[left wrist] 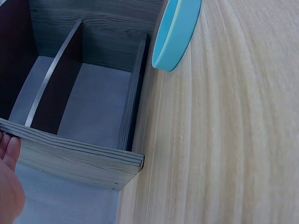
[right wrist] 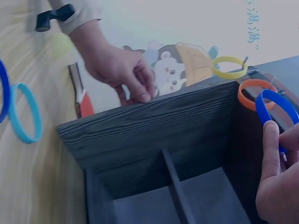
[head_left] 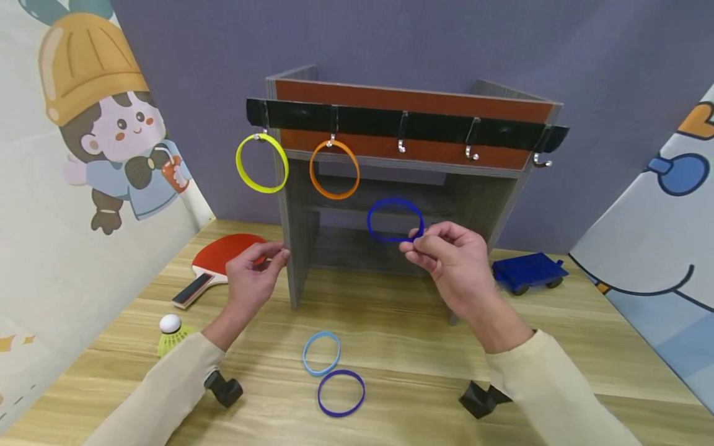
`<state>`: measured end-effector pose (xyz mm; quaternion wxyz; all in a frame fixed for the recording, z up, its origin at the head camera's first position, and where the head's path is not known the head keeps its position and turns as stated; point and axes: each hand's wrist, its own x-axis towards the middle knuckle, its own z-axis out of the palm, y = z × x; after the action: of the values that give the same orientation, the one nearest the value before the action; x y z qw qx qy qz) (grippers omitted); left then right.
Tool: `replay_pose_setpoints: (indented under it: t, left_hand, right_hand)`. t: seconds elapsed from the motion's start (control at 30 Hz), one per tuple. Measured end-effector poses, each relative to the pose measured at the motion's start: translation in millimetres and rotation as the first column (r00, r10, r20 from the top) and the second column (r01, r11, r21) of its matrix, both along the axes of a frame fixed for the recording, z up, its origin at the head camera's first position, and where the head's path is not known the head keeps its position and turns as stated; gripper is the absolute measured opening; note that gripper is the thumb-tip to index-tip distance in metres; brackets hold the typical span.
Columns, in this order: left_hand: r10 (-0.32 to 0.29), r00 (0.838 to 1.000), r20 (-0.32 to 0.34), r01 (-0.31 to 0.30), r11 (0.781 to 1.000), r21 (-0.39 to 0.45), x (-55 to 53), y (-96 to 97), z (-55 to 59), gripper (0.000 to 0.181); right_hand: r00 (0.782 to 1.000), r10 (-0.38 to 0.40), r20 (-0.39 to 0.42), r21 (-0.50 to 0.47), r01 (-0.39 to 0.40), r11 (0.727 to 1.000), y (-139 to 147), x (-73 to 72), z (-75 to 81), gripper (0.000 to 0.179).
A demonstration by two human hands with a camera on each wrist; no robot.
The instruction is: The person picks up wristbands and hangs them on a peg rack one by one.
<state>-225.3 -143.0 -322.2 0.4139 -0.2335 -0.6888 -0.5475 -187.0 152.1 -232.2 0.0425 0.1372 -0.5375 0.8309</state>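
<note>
My right hand (head_left: 454,263) pinches a blue silicone wristband (head_left: 395,220) between thumb and fingers, in front of the shelf and below the hook rail (head_left: 368,121). At the left side panel of the grey wooden shelf (head_left: 292,248), my left hand (head_left: 253,275) grips the front edge with its fingertips. A yellow wristband (head_left: 240,170) hangs from the leftmost hook, and an orange wristband (head_left: 357,170) from the one beside it. The three hooks to the right carry nothing. On the table lie a light blue wristband (head_left: 305,359) and a dark purple-blue wristband (head_left: 364,396).
A red table tennis bat (head_left: 223,251) and a yellow shuttlecock (head_left: 170,331) lie left of the shelf. To its right stands a blue toy cart (head_left: 527,271). Behind is a grey-purple wall (head_left: 390,43); printed panels flank the wooden table (head_left: 413,371).
</note>
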Motion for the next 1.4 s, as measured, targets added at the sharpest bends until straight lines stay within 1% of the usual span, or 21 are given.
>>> replay_pose_setpoints:
  t: [0.27,0.4,0.53,0.67,0.8,0.93,1.03,1.4]
  left_hand:
    - [0.001,1.000,0.005,-0.001,1.000,-0.010,1.1,-0.5,0.5,0.017]
    - [0.002,1.000,0.001,-0.002,1.000,-0.016,0.9,0.0,0.8,0.017]
    - [0.002,1.000,-0.002,-0.002,1.000,-0.012,0.6,0.7,1.3,0.017]
    - [-0.001,1.000,0.004,0.001,1.000,-0.009,0.8,0.6,1.3,0.017]
    - [-0.003,1.000,0.006,0.003,1.000,-0.010,0.9,-0.2,0.5,0.017]
    - [-0.007,1.000,0.000,0.007,1.000,-0.008,0.2,-0.2,-0.1,0.017]
    - [-0.009,1.000,-0.005,0.009,1.000,-0.005,-0.1,-0.1,-0.3,0.017]
    - [-0.014,1.000,-0.012,0.014,1.000,-0.002,-0.1,-0.3,-0.2,0.018]
  right_hand:
    - [0.997,0.011,-0.073,-0.072,-0.017,0.997,-5.8,-1.6,21.3,0.016]
    - [0.995,0.011,-0.103,-0.102,-0.022,0.995,-8.1,-1.8,29.3,0.014]
    - [0.995,0.005,-0.104,-0.125,-0.018,0.992,-9.5,-3.4,33.7,0.011]
    - [0.996,0.006,-0.084,-0.164,-0.020,0.986,-11.1,-6.4,37.2,0.009]
    - [0.998,0.006,-0.060,-0.211,-0.018,0.977,-12.0,-10.4,38.5,0.009]
    - [0.999,-0.018,-0.038,-0.235,0.009,0.972,-12.8,-14.7,38.0,0.011]
    - [0.999,-0.038,-0.032,-0.232,0.030,0.972,-13.5,-17.1,37.3,0.011]
    - [0.998,-0.055,-0.027,-0.198,0.048,0.979,-15.0,-20.9,31.7,0.008]
